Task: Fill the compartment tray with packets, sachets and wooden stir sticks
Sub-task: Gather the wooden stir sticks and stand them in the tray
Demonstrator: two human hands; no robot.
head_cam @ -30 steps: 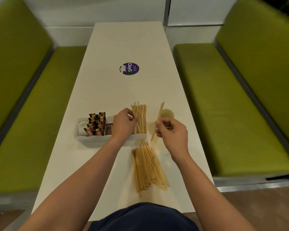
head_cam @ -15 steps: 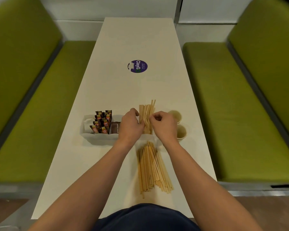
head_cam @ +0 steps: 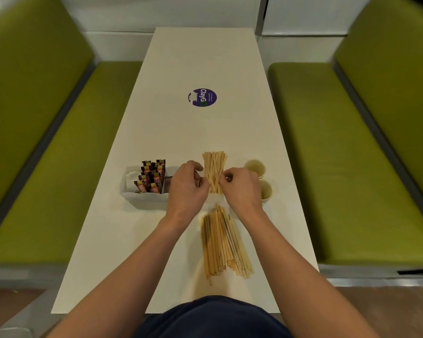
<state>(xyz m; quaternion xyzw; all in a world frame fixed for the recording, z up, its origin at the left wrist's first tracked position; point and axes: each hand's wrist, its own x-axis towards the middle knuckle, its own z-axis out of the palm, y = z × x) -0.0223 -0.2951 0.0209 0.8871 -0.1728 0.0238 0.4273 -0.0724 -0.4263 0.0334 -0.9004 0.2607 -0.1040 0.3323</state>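
Two green benches (head_cam: 49, 181) flank a long white table (head_cam: 205, 57) that runs away from the person. On its far half sits a round purple sticker (head_cam: 202, 98) printed with "ClayGo". Nearer, a loose pile of wooden stir sticks (head_cam: 224, 245) lies flat on the tabletop, fanned slightly toward the near edge. Just beyond the pile stands the white compartment tray (head_cam: 142, 197) — its left part holds upright dark sachets (head_cam: 152, 178) with orange labels, packed in rows, and further right a bundle of upright sticks (head_cam: 215, 172) rises from it, splayed a little at the tops. Which compartment the bundle stands in is hidden by the hands. Two small paper cups (head_cam: 255, 167) sit just right of the tray, one behind the other.

The left hand (head_cam: 188, 189) is curled against the bundle's left side, thumb and fingers closing on the sticks. The right hand (head_cam: 239, 189) meets it from the right — fingertips pinched together at the bundle's edge, though whether they hold a single stick I cannot tell.
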